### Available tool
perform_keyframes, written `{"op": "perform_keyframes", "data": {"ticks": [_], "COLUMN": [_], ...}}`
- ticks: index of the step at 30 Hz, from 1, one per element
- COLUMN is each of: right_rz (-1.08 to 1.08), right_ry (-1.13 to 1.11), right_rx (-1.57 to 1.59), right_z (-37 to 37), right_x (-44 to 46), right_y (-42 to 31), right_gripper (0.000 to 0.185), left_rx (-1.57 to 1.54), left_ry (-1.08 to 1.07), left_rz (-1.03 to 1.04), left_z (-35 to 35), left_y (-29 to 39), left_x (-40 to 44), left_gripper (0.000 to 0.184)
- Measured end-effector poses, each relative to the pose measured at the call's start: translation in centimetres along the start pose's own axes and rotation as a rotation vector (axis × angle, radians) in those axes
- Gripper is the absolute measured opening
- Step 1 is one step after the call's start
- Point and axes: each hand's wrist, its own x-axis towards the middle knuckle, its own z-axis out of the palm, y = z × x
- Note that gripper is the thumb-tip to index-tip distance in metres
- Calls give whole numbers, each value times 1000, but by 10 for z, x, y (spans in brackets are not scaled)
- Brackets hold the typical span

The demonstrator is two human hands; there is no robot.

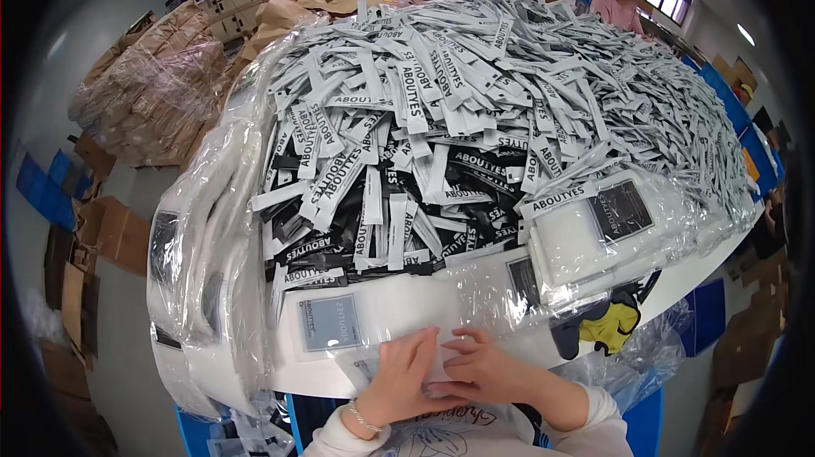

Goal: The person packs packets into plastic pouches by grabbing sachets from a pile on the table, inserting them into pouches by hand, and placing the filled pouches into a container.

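At the table's near edge, my left hand [406, 376], with a bracelet at the wrist, is closed on a whitish plastic bag [360, 363], part of whose label shows beside it. My right hand [484, 369] is bent round the other side of this bag, fingers curled towards the left hand. The palms and fingers hide most of the bag. Just beyond lies a flat white bag with a grey ABOUTYES label [330, 323]. Behind it rises a big heap of white stick sachets [450, 75], with black sachets [484, 177] among them.
Stacked clear bags [603, 228] lie at the right, more plastic bags [225, 287] along the left edge. A black and yellow cloth item [607, 324] sits near the right edge. A wrapped carton stack [153, 87] stands left. A person in pink [618, 7] is at the far right.
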Motion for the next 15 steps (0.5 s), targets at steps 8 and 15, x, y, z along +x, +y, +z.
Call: {"op": "perform_keyframes", "data": {"ticks": [8, 15], "right_rz": [47, 90], "right_ry": [242, 264], "right_rx": [-289, 11], "right_z": [-20, -15], "right_x": [15, 15], "right_y": [-11, 1], "right_gripper": [25, 28], "left_rx": [-425, -598], "left_ry": [51, 158], "left_rz": [-356, -389], "left_z": [-23, -11], "left_y": [-12, -14], "left_x": [-6, -12], "left_gripper": [66, 45]}}
